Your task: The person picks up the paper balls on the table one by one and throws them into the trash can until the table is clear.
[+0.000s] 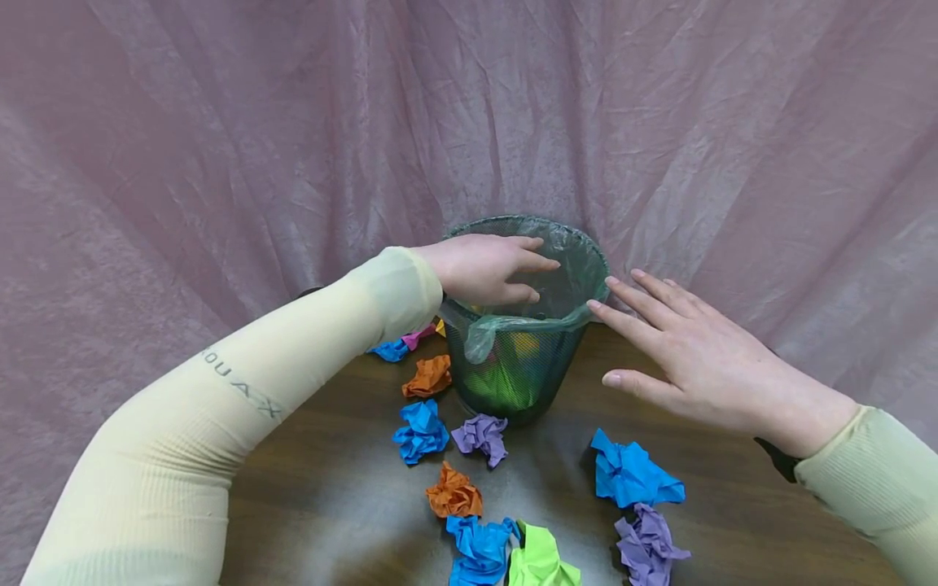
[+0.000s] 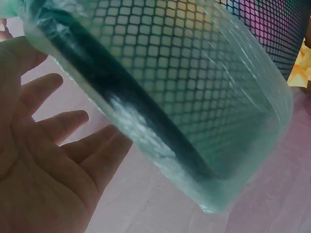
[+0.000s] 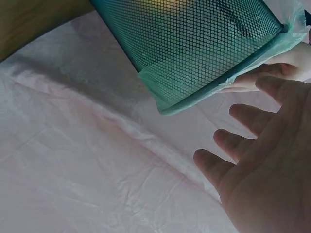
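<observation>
A dark mesh wastebasket (image 1: 538, 374) stands on the wooden table, with a green plastic bag (image 1: 484, 334) folded over its rim. Colored paper shows through the mesh near its bottom. Above the basket's mouth my left hand (image 1: 487, 267) is held with fingers spread, nothing in it. My right hand (image 1: 696, 358) hovers at the basket's right side, fingers extended, fingertips close by the rim. In the left wrist view, the left hand (image 2: 53, 141) lies beside the bag-covered rim. The right wrist view has the right hand (image 3: 272, 155) below the basket, its palm bare.
Crumpled paper balls lie on the table: a blue one (image 1: 636, 470) and a purple one (image 1: 650, 547) at right, a green one (image 1: 542, 560) in front, an orange one (image 1: 427, 377) beside the basket, and several more. A pink curtain (image 1: 513, 106) hangs behind.
</observation>
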`<action>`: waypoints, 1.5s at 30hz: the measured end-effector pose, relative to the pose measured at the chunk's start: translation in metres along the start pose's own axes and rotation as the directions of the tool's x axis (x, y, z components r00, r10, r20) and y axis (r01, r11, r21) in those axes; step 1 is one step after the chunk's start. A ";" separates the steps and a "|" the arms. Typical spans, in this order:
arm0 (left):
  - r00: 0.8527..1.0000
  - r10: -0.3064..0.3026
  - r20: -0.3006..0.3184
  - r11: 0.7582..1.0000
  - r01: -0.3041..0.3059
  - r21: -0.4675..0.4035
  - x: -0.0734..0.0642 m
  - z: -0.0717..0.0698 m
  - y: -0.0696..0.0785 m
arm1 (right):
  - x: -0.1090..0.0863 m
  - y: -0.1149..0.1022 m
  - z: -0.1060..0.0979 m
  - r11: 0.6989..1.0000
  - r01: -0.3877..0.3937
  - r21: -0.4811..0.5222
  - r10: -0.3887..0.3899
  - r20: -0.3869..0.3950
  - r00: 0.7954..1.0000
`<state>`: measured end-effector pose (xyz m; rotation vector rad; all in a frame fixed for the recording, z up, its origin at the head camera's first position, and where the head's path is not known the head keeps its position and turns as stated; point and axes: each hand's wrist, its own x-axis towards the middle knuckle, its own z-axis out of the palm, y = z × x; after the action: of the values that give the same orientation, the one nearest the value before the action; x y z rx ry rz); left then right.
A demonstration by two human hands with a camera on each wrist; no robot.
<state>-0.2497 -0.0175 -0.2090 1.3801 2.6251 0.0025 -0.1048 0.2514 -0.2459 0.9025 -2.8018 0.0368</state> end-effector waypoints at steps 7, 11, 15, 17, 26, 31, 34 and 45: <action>0.999 -0.004 -0.041 1.000 0.004 -0.005 -0.004 -0.003 -0.003 | -0.002 0.001 0.003 1.000 0.008 0.001 -0.008 -0.009 1.000; 0.997 -0.001 -0.071 1.000 0.000 -0.006 -0.007 -0.005 -0.004 | -0.003 0.000 0.005 1.000 0.011 0.000 -0.011 -0.016 1.000; 0.995 -0.009 -0.101 1.000 0.007 -0.023 -0.013 -0.008 -0.008 | -0.007 -0.002 0.007 1.000 0.012 -0.001 -0.012 -0.014 1.000; 0.993 -0.019 -0.121 0.999 0.015 -0.036 -0.018 -0.010 -0.011 | -0.010 -0.003 0.008 1.000 0.011 -0.003 -0.011 -0.013 1.000; 0.969 -0.095 -0.230 0.991 0.069 -0.115 -0.057 -0.016 -0.044 | -0.028 -0.003 0.019 1.000 -0.015 -0.003 0.014 -0.014 1.000; 0.954 -0.159 -0.255 0.979 0.120 -0.163 -0.090 -0.006 -0.065 | -0.039 -0.004 0.030 1.000 -0.021 0.018 0.021 -0.007 1.000; 0.945 -0.205 -0.257 0.969 0.158 -0.191 -0.112 0.006 -0.077 | -0.045 -0.005 0.038 0.999 -0.020 0.032 0.020 -0.009 1.000; 0.918 -0.306 -0.252 0.946 0.263 -0.190 -0.166 0.082 -0.105 | -0.070 -0.005 0.068 0.997 -0.043 0.057 0.041 0.031 0.999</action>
<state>-0.2308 -0.2200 -0.2727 0.9977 2.9602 0.3794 -0.0587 0.2822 -0.3267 0.8638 -2.8609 0.1113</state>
